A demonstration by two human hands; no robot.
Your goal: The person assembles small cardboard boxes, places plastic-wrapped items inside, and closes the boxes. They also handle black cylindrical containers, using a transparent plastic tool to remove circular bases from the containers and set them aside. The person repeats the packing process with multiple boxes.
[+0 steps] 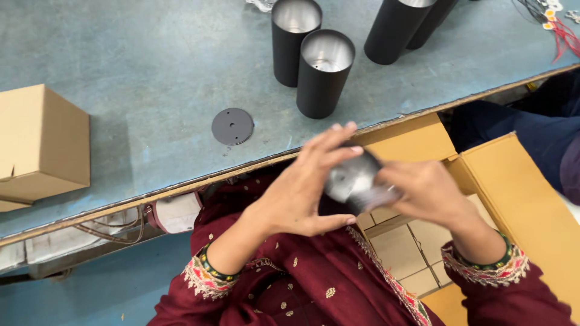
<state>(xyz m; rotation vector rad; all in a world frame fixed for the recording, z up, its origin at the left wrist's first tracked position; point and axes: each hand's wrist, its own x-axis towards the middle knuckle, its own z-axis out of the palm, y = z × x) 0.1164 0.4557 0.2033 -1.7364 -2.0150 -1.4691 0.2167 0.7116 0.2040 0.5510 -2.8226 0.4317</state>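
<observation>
Both hands, left hand (302, 187) and right hand (423, 190), grip a dark metal cylinder (353, 178) just below the table (121, 72) edge, above the open carton (513, 199). Blurred grip; it could slip into the carton.

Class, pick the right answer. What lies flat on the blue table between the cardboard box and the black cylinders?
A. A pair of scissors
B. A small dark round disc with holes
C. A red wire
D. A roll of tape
B. A small dark round disc lies flat on the blue table, right of the cardboard box and left of the black cylinders.
</observation>
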